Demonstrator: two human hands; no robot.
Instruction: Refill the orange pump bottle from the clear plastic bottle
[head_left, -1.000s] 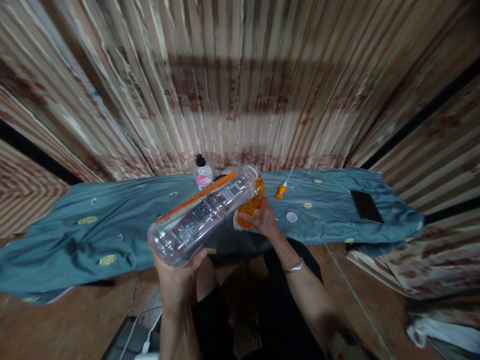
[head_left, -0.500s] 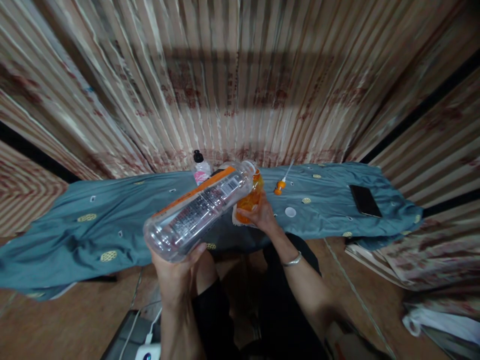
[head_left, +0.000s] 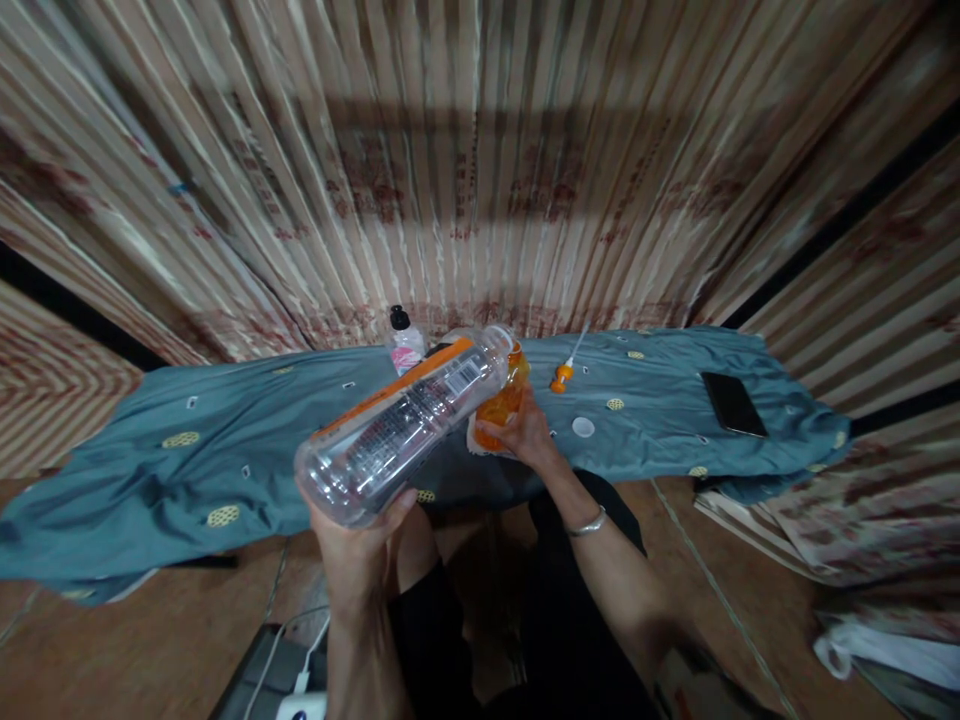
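Note:
A large clear plastic bottle [head_left: 409, 430] with an orange-edged label is tilted, its base toward me and its neck toward the upper right. My left hand [head_left: 360, 545] grips it near the base from below. The bottle's mouth is at the top of a smaller orange see-through bottle [head_left: 499, 408], which my right hand [head_left: 527, 432] is wrapped around. Whether liquid is running between them I cannot tell. An orange pump top [head_left: 562, 376] with a clear tube lies to the right of the orange bottle. Closer to me is a white round cap [head_left: 583, 428].
A teal patterned cloth [head_left: 660, 390] covers the narrow table. Behind the large bottle stands a white-and-pink bottle with a black cap [head_left: 406, 345]. A dark phone [head_left: 733, 404] lies at the right. Striped curtains [head_left: 472, 150] hang close behind and at both sides.
Both hands and bottles hold nearly the same pose. The whole view has shifted slightly, with everything a little lower and to the right.

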